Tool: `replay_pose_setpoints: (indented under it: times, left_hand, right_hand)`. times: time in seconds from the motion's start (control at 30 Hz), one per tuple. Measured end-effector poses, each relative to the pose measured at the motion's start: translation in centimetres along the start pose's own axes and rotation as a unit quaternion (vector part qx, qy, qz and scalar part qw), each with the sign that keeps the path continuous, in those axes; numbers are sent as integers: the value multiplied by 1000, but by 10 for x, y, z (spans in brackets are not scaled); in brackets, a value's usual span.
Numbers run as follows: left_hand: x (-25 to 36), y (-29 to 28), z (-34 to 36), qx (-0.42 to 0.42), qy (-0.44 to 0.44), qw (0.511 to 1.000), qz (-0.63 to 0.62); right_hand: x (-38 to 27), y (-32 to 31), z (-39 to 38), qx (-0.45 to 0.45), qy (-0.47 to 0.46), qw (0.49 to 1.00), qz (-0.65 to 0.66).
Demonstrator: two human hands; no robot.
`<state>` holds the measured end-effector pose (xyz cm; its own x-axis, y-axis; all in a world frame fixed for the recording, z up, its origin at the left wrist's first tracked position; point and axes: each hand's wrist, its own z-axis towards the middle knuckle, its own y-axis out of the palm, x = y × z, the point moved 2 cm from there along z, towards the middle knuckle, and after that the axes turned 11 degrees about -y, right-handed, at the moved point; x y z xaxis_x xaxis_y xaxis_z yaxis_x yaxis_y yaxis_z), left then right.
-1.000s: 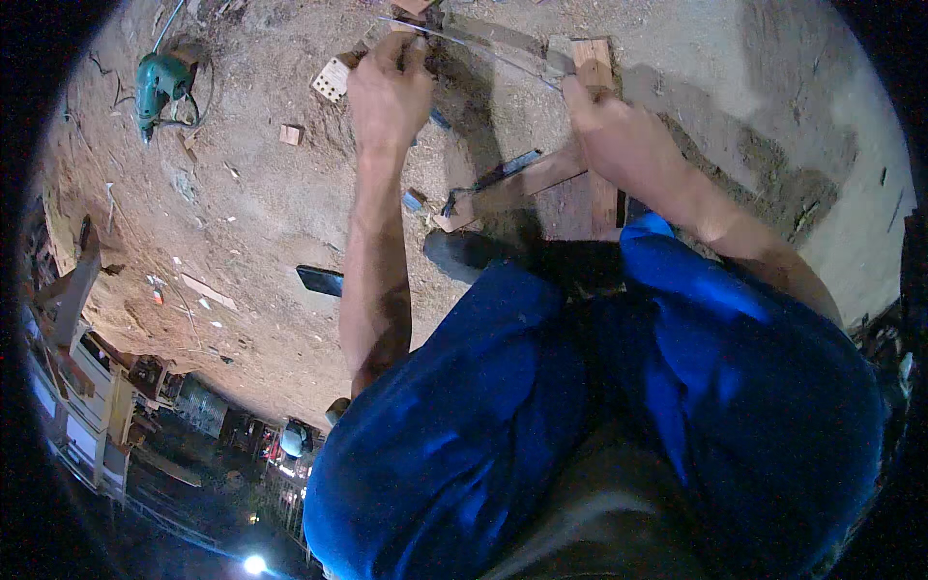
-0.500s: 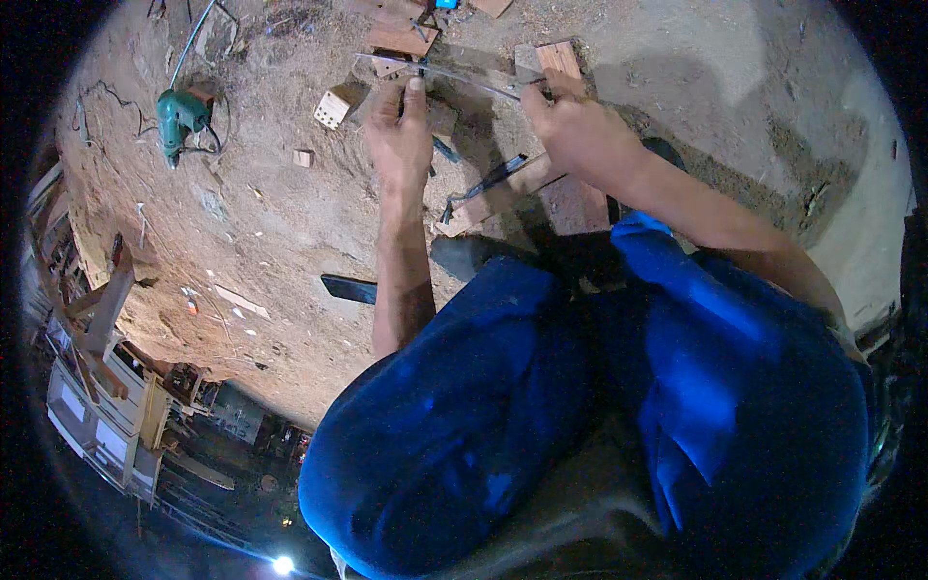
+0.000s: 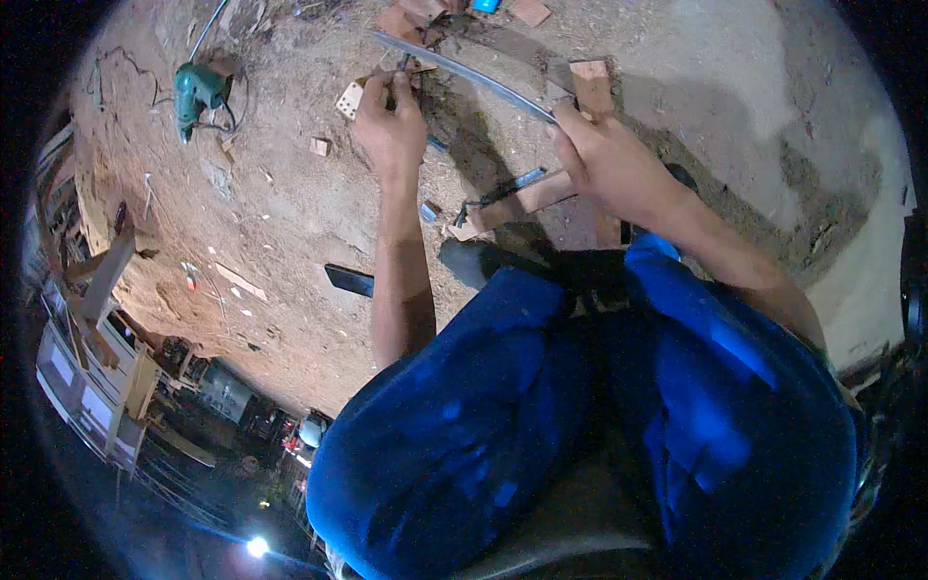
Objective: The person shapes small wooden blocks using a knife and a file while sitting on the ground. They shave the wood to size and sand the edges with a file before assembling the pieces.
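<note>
My right hand (image 3: 619, 159) is closed round one end of a long, thin, slightly bowed metal blade (image 3: 474, 77), which slants up-left beyond my left hand. My left hand (image 3: 389, 135) is pinched at a small dark piece (image 3: 404, 64) just under the blade's far end; what it is I cannot make out. Beside those fingers lies a light wooden block with several holes (image 3: 347, 101). Below the blade are a short plank (image 3: 541, 191) and a dark narrow strip (image 3: 507, 184). An upright-running piece of wood (image 3: 592, 85) lies just beyond my right hand.
A green drill (image 3: 196, 97) with its cord lies at upper left, a dark phone-like slab (image 3: 348, 279) left of my left forearm, and a blue item (image 3: 486, 5) among offcuts at the top. My blue-clad legs fill the lower middle. Timber framing (image 3: 101, 280) stands at far left.
Both hands have shifted a little, my right one down and rightward in the last half second with the blade, which now shows more broadly. The view has moved slightly.
</note>
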<state>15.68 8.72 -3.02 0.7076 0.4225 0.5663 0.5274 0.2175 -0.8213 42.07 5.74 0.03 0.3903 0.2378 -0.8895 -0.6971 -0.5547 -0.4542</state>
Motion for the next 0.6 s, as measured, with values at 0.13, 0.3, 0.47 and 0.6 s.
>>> replay_pose_setpoints:
  times: [0.13,0.3,0.47,0.6]
  left_hand:
    - [7,-4,0,-23,-40,999,2]
    - [-5,1,-4,-8,15,999,33]
    - [-1,2,-5,28,66,997,34]
    - [-4,0,-3,41,76,996,22]
  right_hand:
    - [-12,-3,3,-45,32,998,12]
    - [-13,9,3,-23,13,996,-86]
    - [-8,9,2,-65,20,988,-142]
    - [-8,12,3,-95,48,981,-163]
